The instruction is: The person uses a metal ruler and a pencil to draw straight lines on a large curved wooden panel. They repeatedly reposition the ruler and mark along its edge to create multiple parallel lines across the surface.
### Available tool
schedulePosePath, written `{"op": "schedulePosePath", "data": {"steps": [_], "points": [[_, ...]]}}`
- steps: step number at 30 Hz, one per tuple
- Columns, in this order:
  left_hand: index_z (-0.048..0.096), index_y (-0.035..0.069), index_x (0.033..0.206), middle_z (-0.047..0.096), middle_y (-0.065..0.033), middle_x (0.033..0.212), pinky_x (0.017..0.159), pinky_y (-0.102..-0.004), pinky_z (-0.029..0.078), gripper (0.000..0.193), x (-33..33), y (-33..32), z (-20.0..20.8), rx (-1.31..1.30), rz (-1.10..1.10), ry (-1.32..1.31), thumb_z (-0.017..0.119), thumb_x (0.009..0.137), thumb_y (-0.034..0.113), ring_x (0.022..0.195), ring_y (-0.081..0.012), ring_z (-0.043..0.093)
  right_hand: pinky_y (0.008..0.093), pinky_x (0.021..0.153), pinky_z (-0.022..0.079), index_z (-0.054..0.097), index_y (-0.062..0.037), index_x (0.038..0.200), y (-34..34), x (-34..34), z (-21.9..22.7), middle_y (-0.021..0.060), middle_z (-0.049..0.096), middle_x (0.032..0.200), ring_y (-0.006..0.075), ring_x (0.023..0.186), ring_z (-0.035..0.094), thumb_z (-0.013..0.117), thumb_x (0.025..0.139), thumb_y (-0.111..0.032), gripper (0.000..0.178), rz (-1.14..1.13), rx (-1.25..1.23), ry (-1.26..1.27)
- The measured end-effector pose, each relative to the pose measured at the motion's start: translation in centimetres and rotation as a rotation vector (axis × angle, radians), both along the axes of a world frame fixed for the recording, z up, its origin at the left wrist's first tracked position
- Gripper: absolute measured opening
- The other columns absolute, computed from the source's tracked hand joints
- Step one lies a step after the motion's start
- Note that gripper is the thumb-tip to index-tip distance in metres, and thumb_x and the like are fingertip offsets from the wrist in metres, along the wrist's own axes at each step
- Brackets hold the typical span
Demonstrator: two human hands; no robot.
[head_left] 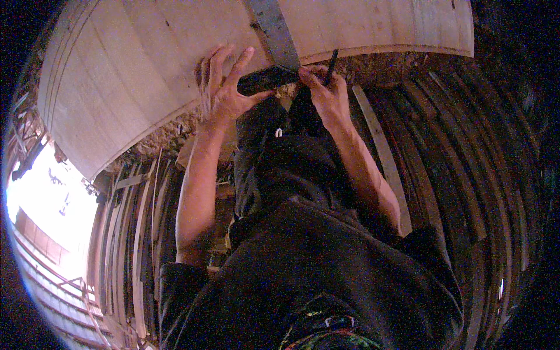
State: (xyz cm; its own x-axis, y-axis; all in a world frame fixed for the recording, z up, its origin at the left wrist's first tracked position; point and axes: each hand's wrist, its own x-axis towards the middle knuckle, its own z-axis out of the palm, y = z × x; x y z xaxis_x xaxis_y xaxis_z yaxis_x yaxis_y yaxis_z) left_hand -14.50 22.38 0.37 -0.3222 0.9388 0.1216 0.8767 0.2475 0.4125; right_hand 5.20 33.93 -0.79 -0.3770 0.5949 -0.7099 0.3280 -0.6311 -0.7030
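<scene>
A wide pale wooden panel (151,70) lies across the far side, and a grey metal blade (274,29) of a carpenter's square runs over it. The square's dark stock (265,80) sits at the panel's near edge. My left hand (224,87) is open, fingers spread on the panel, with the stock's left end between its thumb and index finger. A dark, thin pencil (331,67) sticks up from my right hand (326,96), which is closed around it. My right thumb and index fingertip are at the corner of the square, where blade and stock meet.
Long wooden strips (449,146) stand or lie in rows at the right, with more slats (137,233) at the left. Wood shavings (169,131) show beneath the panel edge. Bright light comes from an opening (58,192) at the far left.
</scene>
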Motion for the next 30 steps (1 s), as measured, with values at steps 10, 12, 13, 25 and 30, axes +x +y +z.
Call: {"op": "schedulePosePath", "data": {"steps": [10,12,13,25,30], "points": [[0.052,0.026,0.148,0.037,-0.0057,0.162,0.124,-0.0530,0.021,0.104,-2.8,2.3,-1.3,-0.117,-0.335,-0.145,0.090,0.053,0.042,0.150,-0.0327,0.031,0.0261,0.075,0.048,0.075,-0.0033,0.095,-0.5,-0.1,-1.0,-0.0007,0.071,0.088,0.0081,0.081,0.061,0.076,0.092,-0.023,0.020,0.021,0.025,-0.038],[0.052,0.025,0.148,0.038,-0.0050,0.162,0.124,-0.0522,0.021,0.103,-2.7,2.3,-1.5,-0.112,-0.328,-0.145,0.090,0.054,0.043,0.150,-0.0315,0.032,0.0265,0.075,0.048,0.074,-0.0030,0.094,-0.4,-0.2,-0.6,-0.0004,0.071,0.087,0.0083,0.081,0.061,0.076,0.093,-0.023,0.020,0.029,0.004,-0.054],[0.052,0.024,0.148,0.038,-0.0048,0.162,0.124,-0.0519,0.022,0.103,-2.7,2.3,-1.6,-0.111,-0.325,-0.141,0.090,0.054,0.043,0.150,-0.0311,0.032,0.0267,0.075,0.048,0.074,-0.0029,0.094,-0.1,-0.4,-0.1,-0.0002,0.071,0.087,0.0084,0.081,0.061,0.075,0.093,-0.024,0.021,0.035,-0.010,-0.071],[0.052,0.031,0.148,0.036,0.0028,0.162,0.125,-0.0495,0.019,0.095,-2.6,3.0,-1.1,-0.110,-0.308,-0.112,0.080,0.064,0.064,0.150,-0.0260,0.031,0.0270,0.077,0.046,0.073,-0.0033,0.095,0.0,-0.1,-1.5,-0.0016,0.069,0.087,0.0082,0.082,0.059,0.074,0.094,-0.025,0.022,0.056,0.081,-0.092],[0.052,0.030,0.148,0.037,0.0009,0.162,0.124,-0.0500,0.020,0.096,-2.3,3.1,-1.4,-0.099,-0.300,-0.104,0.082,0.062,0.061,0.150,-0.0279,0.033,0.0266,0.075,0.046,0.072,-0.0044,0.093,0.4,-0.3,-0.6,-0.0028,0.067,0.086,0.0073,0.081,0.057,0.075,0.093,-0.023,0.019,0.029,0.038,-0.067]]}}
